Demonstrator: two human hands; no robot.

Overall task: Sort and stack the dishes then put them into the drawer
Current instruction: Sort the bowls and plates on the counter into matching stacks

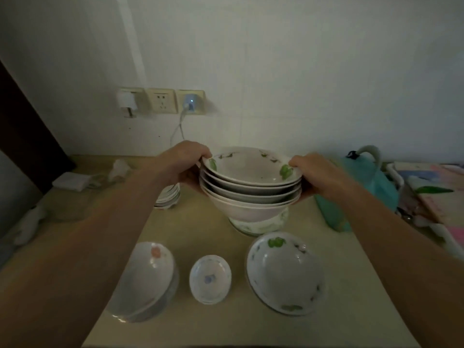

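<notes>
Both hands hold a nested stack of bowls point(251, 183) up off the bench point(216, 237) — about five white bowls, the top one painted with green leaves on its inner wall. The left hand point(187, 163) has its grip closed on the stack's left edge, fingers curled over the top rim and the palm side under the lower bowls. The right hand point(313, 174) does the same on the right edge, thumb on the rim beside a green leaf mark. The stack hangs above the back middle of the bench, directly over another leaf-patterned dish point(258, 224) that stands on the surface; whether the two touch cannot be told.

Nearer the camera three more pieces sit in a row, well apart from each other: a pair of bowls with a pink flower point(148, 280) at the left, a small blue-flowered bowl point(210, 278) in the middle, and a wide leaf-patterned bowl point(285, 272) at the right. Behind the left forearm a low pile of small plates point(168, 197) shows in part.

A teal kettle point(361, 187) stands at the right — just beside the right wrist. Crumpled white cloths point(72, 180) lie at the far left, and a wall socket strip point(160, 100) with plugs is mounted above.
</notes>
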